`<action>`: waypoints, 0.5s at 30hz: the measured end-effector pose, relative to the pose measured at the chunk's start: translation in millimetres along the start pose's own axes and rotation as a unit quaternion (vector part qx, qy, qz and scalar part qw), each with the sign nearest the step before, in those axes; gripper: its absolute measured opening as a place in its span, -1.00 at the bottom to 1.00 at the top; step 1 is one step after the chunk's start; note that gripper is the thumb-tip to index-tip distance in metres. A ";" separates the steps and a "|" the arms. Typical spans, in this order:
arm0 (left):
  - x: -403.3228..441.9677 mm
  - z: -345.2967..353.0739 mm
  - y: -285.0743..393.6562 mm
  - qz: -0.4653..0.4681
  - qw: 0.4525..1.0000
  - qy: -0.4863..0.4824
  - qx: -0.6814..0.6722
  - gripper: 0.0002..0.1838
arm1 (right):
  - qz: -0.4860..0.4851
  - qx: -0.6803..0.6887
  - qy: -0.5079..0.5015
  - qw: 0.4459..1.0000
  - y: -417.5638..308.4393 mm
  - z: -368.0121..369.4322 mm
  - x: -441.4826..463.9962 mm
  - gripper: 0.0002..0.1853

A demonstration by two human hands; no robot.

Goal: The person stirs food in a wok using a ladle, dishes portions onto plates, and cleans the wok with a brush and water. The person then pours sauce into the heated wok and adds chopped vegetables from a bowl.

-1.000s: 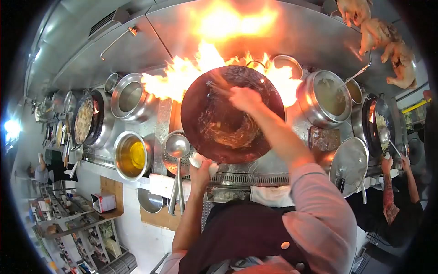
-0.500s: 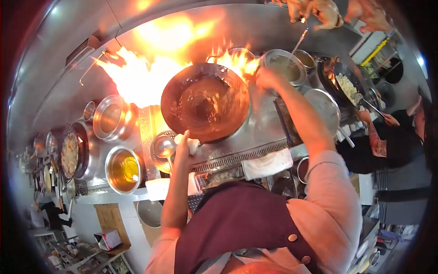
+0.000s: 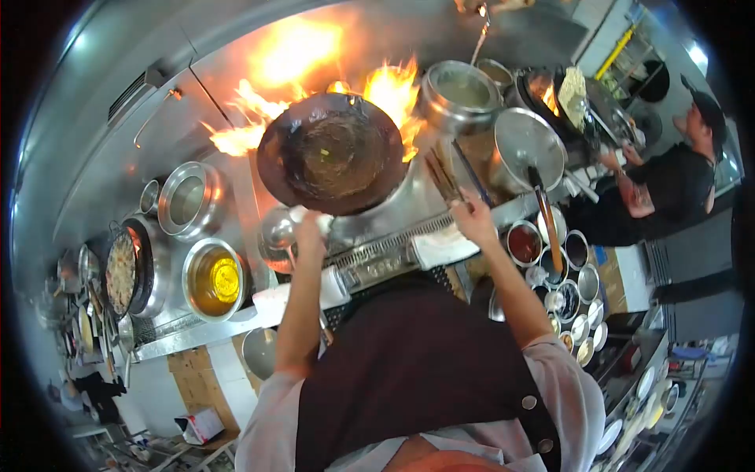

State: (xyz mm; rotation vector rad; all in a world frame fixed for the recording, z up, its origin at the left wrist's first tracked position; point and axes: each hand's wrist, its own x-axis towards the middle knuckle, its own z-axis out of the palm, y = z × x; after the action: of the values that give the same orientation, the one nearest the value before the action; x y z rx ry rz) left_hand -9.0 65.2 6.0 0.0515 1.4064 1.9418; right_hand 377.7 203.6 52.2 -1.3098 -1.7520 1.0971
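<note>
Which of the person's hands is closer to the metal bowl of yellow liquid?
Left. The left hand is to the bowl's right, at the near edge of the wok; the right hand is much farther right, holding a brush-like tool.

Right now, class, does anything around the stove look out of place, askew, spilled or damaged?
Yes, the flames: they flare up on both sides of the wok, above its rim, instead of staying beneath it. That looks odd, though it may be normal for such cooking. I can make out no clear spill or damage.

Flames point(image 3: 393, 96) block way behind wok point(image 3: 275, 157); gap between wok, brush point(image 3: 443, 178)
</note>
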 end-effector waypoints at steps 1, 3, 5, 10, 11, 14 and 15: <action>11.1 -18.0 12.3 -0.051 0.999 0.011 0.006 -0.89 | 0.028 0.021 -0.013 0.999 6.9 -16.0 -18.1 -0.47; 28.0 -29.9 30.1 0.044 0.998 -0.022 0.034 -0.90 | 0.031 0.002 -0.003 1.000 -15.2 -51.9 -59.8 -0.44; 31.9 -32.7 60.0 -0.014 0.992 -0.051 0.115 -0.90 | 0.089 0.035 0.018 0.995 24.2 -80.5 -83.1 -0.41; 38.9 -39.6 71.5 0.025 0.987 -0.071 0.143 -0.85 | 0.222 0.148 0.027 0.963 23.6 -107.8 -144.2 -0.22; 21.1 -27.2 80.3 0.075 0.984 -0.059 0.147 -0.85 | 0.230 0.151 0.032 0.961 22.7 -111.3 -144.4 -0.24; 2.3 -11.2 99.9 0.094 0.971 -0.006 0.218 -0.90 | 0.228 0.144 0.023 0.963 29.2 -116.8 -123.5 -0.24; 0.5 -8.4 103.1 0.103 0.963 0.006 0.247 -0.92 | 0.186 0.145 0.030 0.971 41.0 -112.6 -111.8 -0.24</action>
State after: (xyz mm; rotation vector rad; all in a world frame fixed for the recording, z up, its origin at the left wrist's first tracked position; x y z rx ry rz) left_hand -67.1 44.4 88.9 0.4345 1.9275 1.7003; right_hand 522.4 126.8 57.6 -1.4996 -1.2686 1.4410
